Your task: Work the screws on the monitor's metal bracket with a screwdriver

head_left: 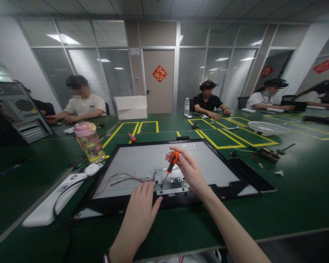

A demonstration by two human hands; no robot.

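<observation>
An orange-and-black screwdriver [173, 160] is gripped by its handle in my right hand [188, 168]. Its thin shaft slants down to the left, the tip at a metal bracket [171, 190] on the back of a flat display panel [208, 157]. The panel lies on the green table with its grey metal back up and a black frame around it. My left hand [144, 201] rests over the panel's near edge, left of the bracket, fingers stretched out and holding nothing. Thin wires [120, 176] run across the panel's left part to the bracket.
A white power bank-like box [55, 201] with a black cable and a pink-lidded bottle [89, 142] stand left. A red screwdriver [132, 137] lies beyond the panel. At right are a dark flat panel [253, 175] and tools [268, 154]. Several people sit across the table.
</observation>
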